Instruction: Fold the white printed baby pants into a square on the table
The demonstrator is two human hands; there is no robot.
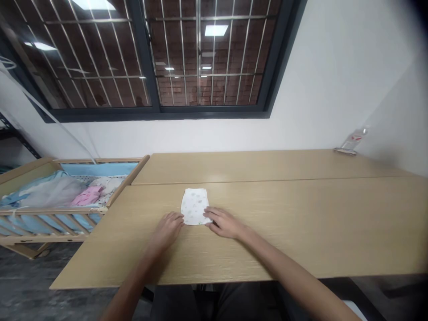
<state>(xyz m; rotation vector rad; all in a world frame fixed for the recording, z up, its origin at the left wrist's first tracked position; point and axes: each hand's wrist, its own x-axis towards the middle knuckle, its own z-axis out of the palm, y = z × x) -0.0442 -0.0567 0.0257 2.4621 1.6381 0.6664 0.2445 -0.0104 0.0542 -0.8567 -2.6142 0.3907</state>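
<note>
A small white cloth [194, 206] with a faint print lies folded flat on the wooden table [284, 223]. Its shape is roughly rectangular, a little narrower at the top. At its lower left corner, the curled fingertips of my left hand [170, 227] hold the edge. My right hand [223, 222] pinches the lower right edge, with the fingers over the cloth and the thumb lower down. What kind of cloth article it is cannot be made out.
Left of the table stands a wooden crib [53, 211] with blue lining, bedding and a pink cloth [87, 196]. A clear bottle [355, 139] and a small flat item [345, 151] are at the back right. A barred window [207, 62] is above.
</note>
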